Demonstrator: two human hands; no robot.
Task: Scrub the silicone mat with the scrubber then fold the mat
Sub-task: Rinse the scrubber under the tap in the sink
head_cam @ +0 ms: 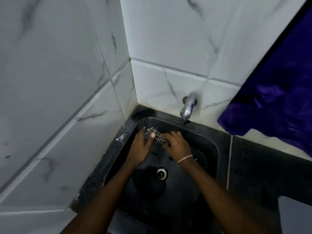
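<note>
The person works over a black, matte, round-cornered sink [213, 139] set in a dark speckled counter [270, 174]. Both hands meet above the far-left part of the basin. Between them is the mat [157, 136], a small, limp sheet in a fine black-and-white check, crumpled into uneven folds.

The left hand [141, 149] pinches its left end, with the thumb pressed on top and the fingers underneath. The right hand [177, 146], with a thin metal chain bracelet [184, 158] at the wrist, has its fingers curled down over the mat's right end. Whether that hand also hides a scrubber cannot be told.

Below the hands lies 1 round metal drain [161, 173]. A short, dull silver tap [188, 107] juts from glossy white, grey-veined wall tiles [67, 81]. A purple, shiny cloth [278, 98] hangs at the right.
</note>
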